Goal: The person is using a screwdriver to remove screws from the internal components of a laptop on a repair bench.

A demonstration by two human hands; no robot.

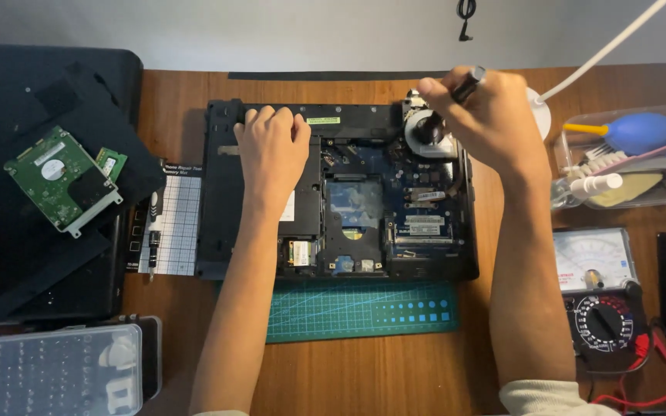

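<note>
Item: opened laptop base [348,192], underside up, centre of the wooden desk [395,370], its near edge over a green cutting mat [364,310]; circuit board and cooling fan [428,132] exposed. My left hand [273,146]: laid flat on the far-left part of the base, fingers together and extended, tips at the far rim, gripping nothing. My right hand [479,115]: over the far-right corner, fingers clamped round a black screwdriver [468,83] whose lower end meets the fan area; the tip is hidden. Left of the laptop: a white gridded screw mat [173,223], then a black cover [40,192] carrying a bare hard drive [62,179], circuit side up, with a small green memory module [109,162] just beside it. Near left: clear bit case [59,370]. Right: clear tray [634,154] holding a blue air blower [645,127] and brushes; nearer, an analogue multimeter [599,293] with red leads. Far right: white lamp arm [603,50].
</note>
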